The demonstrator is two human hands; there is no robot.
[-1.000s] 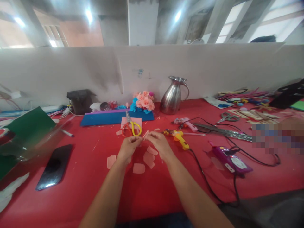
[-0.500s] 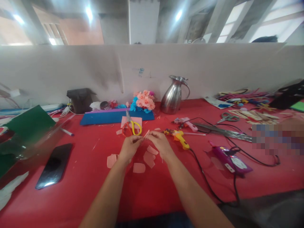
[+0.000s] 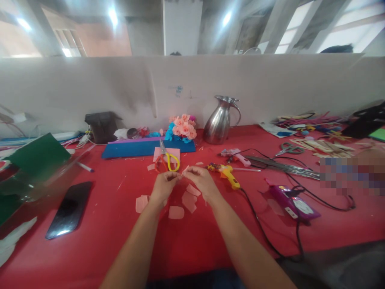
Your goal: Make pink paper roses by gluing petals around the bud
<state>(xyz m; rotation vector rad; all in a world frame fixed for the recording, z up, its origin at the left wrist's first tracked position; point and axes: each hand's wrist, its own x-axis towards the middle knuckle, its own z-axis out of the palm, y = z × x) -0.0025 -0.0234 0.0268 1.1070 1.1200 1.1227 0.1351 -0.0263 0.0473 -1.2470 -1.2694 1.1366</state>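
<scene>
Pink and flimsy, a paper scrap (image 3: 184,170) is hanging between both hands just above the red surface (image 3: 120,249). The left hand (image 3: 164,186) and the right hand (image 3: 202,181) are each closing a narrow fingertip grip on one end of it, probably so the thin piece is not drooping onto the loose cut pieces (image 3: 176,212) lying under the wrists. Scissors (image 3: 167,159) and a yellow glue gun (image 3: 229,175) are resting just beyond the fingers, seemingly within easy reach. Farther back, a blue sheet (image 3: 135,148), paper flowers (image 3: 182,127) and a steel jug (image 3: 219,120) are lining a white partition (image 3: 270,88). A dark phone (image 3: 69,209) is lying at the left and a purple device (image 3: 293,203) with a black cord at the right.
</scene>
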